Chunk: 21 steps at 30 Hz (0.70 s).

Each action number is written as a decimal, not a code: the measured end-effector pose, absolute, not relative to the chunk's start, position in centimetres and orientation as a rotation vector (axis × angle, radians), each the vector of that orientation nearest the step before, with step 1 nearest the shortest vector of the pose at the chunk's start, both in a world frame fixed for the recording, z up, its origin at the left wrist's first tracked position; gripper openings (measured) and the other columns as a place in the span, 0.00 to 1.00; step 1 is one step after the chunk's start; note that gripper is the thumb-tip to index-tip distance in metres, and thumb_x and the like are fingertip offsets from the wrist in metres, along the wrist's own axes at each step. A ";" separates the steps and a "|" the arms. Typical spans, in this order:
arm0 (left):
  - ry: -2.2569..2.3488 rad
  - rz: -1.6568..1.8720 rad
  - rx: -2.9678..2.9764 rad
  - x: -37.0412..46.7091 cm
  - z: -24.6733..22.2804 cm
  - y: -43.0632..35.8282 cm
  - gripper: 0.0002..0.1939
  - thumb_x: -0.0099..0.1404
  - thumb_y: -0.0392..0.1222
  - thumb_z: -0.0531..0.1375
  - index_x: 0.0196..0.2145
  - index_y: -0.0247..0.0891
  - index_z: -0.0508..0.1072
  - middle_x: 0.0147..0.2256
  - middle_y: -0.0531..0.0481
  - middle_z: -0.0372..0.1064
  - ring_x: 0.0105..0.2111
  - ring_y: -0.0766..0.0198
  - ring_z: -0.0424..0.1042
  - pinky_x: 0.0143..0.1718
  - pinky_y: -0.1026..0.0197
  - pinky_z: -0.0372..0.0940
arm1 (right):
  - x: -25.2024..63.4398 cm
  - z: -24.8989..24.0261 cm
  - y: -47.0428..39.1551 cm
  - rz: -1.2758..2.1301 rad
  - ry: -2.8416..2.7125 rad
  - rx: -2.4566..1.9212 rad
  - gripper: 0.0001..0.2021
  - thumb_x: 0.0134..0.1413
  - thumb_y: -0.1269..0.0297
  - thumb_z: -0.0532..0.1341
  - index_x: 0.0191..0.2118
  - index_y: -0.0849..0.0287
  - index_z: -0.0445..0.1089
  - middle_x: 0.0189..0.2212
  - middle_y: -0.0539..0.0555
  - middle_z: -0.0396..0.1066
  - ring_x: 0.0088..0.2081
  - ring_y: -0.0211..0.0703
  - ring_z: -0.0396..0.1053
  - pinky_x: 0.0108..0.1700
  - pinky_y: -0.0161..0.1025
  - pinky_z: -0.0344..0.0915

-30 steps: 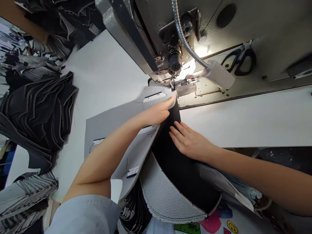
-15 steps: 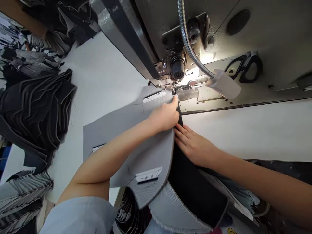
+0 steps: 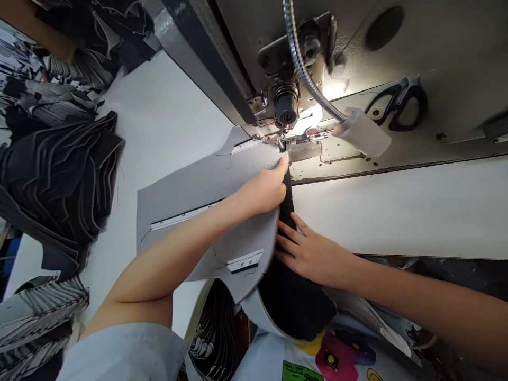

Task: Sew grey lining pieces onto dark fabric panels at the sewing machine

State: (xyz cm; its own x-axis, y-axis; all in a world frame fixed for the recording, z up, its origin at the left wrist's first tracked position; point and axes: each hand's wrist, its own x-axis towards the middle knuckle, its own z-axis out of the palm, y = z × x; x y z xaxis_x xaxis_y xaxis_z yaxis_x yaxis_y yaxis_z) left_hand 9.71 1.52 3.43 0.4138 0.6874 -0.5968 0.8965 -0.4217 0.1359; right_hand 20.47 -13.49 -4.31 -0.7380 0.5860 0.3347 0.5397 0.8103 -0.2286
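Observation:
A grey mesh fabric panel (image 3: 238, 185) with white strips stitched on it runs under the presser foot (image 3: 281, 142) of a sewing machine. My left hand (image 3: 264, 190) lies on the panel's right edge, index finger stretched toward the foot and the other fingers curled at the edge. A black fabric strip (image 3: 301, 301) shows below and beside that edge, bending down toward my lap. On the strip rests my right hand (image 3: 313, 256), fingers spread, tips at the grey panel's edge.
Stacks of dark fabric pieces (image 3: 59, 185) lie left on the white table (image 3: 159, 106). Black-handled scissors (image 3: 397, 106) rest on the machine bed. A lamp (image 3: 363, 132) on a flexible metal neck hangs right of the needle area. Striped-edged pieces (image 3: 43, 317) are stacked lower left.
My right hand has slid down toward me, its fingers spreading. The grey panel's lower part and the black strip have shifted. My left index finger stays near the foot.

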 end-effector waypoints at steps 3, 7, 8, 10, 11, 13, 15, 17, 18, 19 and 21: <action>1.370 -0.612 2.330 10.1 3.1 1.8 0.37 0.64 0.36 0.45 0.70 0.30 0.42 0.49 0.35 0.73 0.49 0.47 0.73 0.48 0.52 0.67 | 21.5 -4.3 -12.4 0.258 -2.634 -0.792 0.17 0.62 0.68 0.59 0.55 0.60 0.71 0.54 0.63 0.70 0.60 0.59 0.63 0.63 0.65 0.54; 1.319 -0.749 2.428 10.0 3.9 0.3 0.45 0.62 0.44 0.51 0.70 0.28 0.34 0.47 0.34 0.73 0.44 0.45 0.74 0.42 0.52 0.68 | 23.1 -4.0 -10.7 0.421 -2.713 -0.668 0.23 0.53 0.68 0.63 0.56 0.62 0.69 0.54 0.61 0.70 0.60 0.58 0.62 0.67 0.60 0.49; 1.297 -0.803 2.419 9.8 4.2 -0.2 0.48 0.61 0.46 0.53 0.70 0.28 0.32 0.46 0.34 0.73 0.43 0.44 0.75 0.41 0.52 0.69 | 23.4 -3.9 -10.4 0.452 -2.737 -0.648 0.26 0.51 0.68 0.64 0.57 0.62 0.68 0.54 0.62 0.70 0.60 0.58 0.62 0.67 0.59 0.47; 1.267 -0.892 2.379 9.5 4.8 -1.3 0.48 0.61 0.47 0.53 0.70 0.29 0.31 0.46 0.35 0.74 0.42 0.45 0.75 0.40 0.53 0.69 | 23.9 -3.7 -9.9 0.505 -2.770 -0.622 0.31 0.47 0.66 0.67 0.59 0.64 0.66 0.55 0.63 0.68 0.60 0.58 0.61 0.68 0.59 0.44; 1.259 -0.920 2.355 9.4 5.0 -1.7 0.46 0.62 0.46 0.52 0.70 0.30 0.32 0.46 0.36 0.74 0.42 0.46 0.75 0.39 0.53 0.69 | 24.1 -3.6 -9.7 0.528 -2.776 -0.606 0.34 0.45 0.65 0.68 0.60 0.63 0.65 0.56 0.64 0.67 0.61 0.59 0.60 0.68 0.60 0.42; 1.262 -0.931 2.316 9.0 5.1 -2.1 0.42 0.64 0.42 0.48 0.71 0.31 0.32 0.44 0.38 0.75 0.41 0.49 0.76 0.38 0.55 0.68 | 24.3 -3.6 -9.5 0.564 -2.771 -0.561 0.38 0.45 0.62 0.69 0.63 0.60 0.62 0.60 0.66 0.63 0.63 0.60 0.57 0.68 0.61 0.40; 1.279 -0.891 2.282 8.5 4.9 -2.0 0.41 0.65 0.38 0.47 0.71 0.32 0.32 0.41 0.40 0.76 0.39 0.51 0.76 0.37 0.55 0.68 | 24.4 -3.5 -9.5 0.585 -2.772 -0.515 0.40 0.43 0.60 0.70 0.64 0.57 0.61 0.63 0.66 0.59 0.65 0.62 0.53 0.67 0.63 0.40; 1.282 -0.802 2.246 7.9 4.5 -1.7 0.41 0.64 0.36 0.46 0.71 0.34 0.32 0.39 0.41 0.76 0.38 0.52 0.76 0.39 0.55 0.69 | 24.1 -3.3 -9.8 0.618 -2.762 -0.503 0.40 0.42 0.59 0.71 0.64 0.55 0.63 0.64 0.66 0.58 0.66 0.64 0.52 0.66 0.65 0.41; 1.278 -0.744 2.228 7.6 4.3 -1.5 0.40 0.64 0.36 0.46 0.71 0.34 0.34 0.40 0.41 0.76 0.39 0.52 0.76 0.41 0.54 0.69 | 23.9 -3.2 -10.1 0.645 -2.741 -0.526 0.39 0.43 0.58 0.72 0.63 0.54 0.63 0.63 0.66 0.59 0.66 0.66 0.52 0.66 0.66 0.41; 1.272 -0.682 2.213 7.4 4.2 -1.3 0.40 0.64 0.36 0.46 0.71 0.34 0.36 0.43 0.41 0.76 0.41 0.52 0.76 0.44 0.53 0.68 | 23.6 -3.1 -10.4 0.676 -2.708 -0.563 0.39 0.44 0.57 0.72 0.63 0.53 0.64 0.63 0.65 0.60 0.66 0.67 0.52 0.65 0.68 0.41; 1.267 -0.581 2.199 6.9 4.0 -1.0 0.38 0.64 0.36 0.46 0.71 0.35 0.41 0.49 0.40 0.74 0.46 0.52 0.74 0.49 0.52 0.67 | 22.8 -3.0 -11.0 0.725 -2.641 -0.638 0.36 0.46 0.56 0.71 0.63 0.52 0.65 0.61 0.63 0.64 0.66 0.70 0.50 0.64 0.70 0.41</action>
